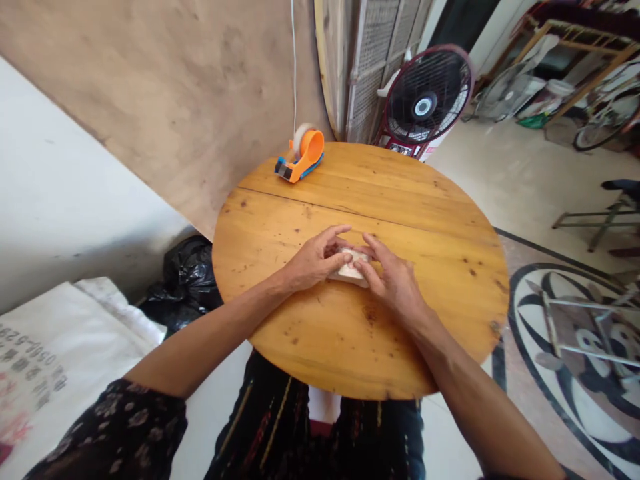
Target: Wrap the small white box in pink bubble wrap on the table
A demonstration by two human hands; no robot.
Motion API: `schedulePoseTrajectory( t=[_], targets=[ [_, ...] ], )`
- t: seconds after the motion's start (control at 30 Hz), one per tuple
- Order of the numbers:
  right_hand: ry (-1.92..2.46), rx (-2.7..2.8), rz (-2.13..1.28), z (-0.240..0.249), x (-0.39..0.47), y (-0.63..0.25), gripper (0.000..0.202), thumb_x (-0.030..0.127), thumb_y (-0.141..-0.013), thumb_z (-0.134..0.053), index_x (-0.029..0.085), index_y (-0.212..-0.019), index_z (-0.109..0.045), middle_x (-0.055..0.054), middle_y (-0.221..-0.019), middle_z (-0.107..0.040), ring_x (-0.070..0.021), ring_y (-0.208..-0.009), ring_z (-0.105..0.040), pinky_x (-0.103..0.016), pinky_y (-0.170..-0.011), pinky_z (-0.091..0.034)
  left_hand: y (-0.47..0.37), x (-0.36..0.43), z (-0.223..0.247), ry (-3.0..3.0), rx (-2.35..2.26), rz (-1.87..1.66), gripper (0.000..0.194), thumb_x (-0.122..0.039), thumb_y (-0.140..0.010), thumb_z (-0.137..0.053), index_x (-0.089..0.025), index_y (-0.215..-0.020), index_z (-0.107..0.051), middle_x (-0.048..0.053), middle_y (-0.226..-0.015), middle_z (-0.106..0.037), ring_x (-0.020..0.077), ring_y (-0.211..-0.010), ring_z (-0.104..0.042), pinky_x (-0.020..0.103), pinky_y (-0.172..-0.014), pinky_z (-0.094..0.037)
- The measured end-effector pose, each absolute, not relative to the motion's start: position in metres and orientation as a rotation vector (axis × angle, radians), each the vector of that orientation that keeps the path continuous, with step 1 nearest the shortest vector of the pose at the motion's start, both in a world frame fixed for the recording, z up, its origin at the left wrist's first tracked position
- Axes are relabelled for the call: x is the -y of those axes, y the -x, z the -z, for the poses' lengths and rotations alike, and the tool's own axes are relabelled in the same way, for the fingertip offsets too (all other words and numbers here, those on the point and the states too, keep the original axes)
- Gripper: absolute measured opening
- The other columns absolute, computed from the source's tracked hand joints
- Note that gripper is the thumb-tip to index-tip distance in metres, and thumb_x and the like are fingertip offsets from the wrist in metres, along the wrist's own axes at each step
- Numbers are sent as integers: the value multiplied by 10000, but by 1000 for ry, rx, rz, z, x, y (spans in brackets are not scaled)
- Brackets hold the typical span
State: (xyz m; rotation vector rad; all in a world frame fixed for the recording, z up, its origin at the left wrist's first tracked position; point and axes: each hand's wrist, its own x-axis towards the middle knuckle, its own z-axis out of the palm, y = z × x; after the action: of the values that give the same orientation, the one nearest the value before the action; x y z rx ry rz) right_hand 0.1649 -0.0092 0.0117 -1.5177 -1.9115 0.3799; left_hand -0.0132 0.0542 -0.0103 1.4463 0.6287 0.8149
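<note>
Hands [316, 259] [399, 283] holding flat, pale block [349, 272], round, knotty wooden tabletop [320, 333]

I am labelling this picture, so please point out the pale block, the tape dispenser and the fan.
Pale block [349, 272], head view: top face.
Tape dispenser [303, 162], head view: orange body.
Fan [424, 107], head view: centre hub.

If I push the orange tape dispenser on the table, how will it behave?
The orange tape dispenser would likely slide rather than roll, as it sits on a long body, not its round end. It looks like moulded plastic, so probably stiff. The tape roll sits high at one end, so a high push might tip it.
</note>
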Motion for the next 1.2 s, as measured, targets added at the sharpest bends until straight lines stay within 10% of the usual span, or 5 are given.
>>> schedulePoseTrajectory(
  t=[0.5, 1.2],
  targets=[
    [1490, 1948, 25, 3, 4, -161, 198, 306, -946, -511, 216, -967, -686, -46, -869, -756, -190, -759, -708, -287, -705, -524, 12, -56, 15, -1475, -580, -835, 553, -297, -834, -642, -150, -1331, -448, 119, -1120, -655, 157, -901, -643, 278, -787, -495],
    [1105, 2360, 308, -20, 6, -176, 142, 271, -886, -604, 228, -961, -717, -97, -1271, -651, -268, -1071, -640, -426, -865, -501, 17, -51, 3, -1782, -761, -829, 394, -307, -897, -525, -145, -1252, -578, 96, -1151, -676, 188, -996, -640, 313, -882, -499]
  ],
)
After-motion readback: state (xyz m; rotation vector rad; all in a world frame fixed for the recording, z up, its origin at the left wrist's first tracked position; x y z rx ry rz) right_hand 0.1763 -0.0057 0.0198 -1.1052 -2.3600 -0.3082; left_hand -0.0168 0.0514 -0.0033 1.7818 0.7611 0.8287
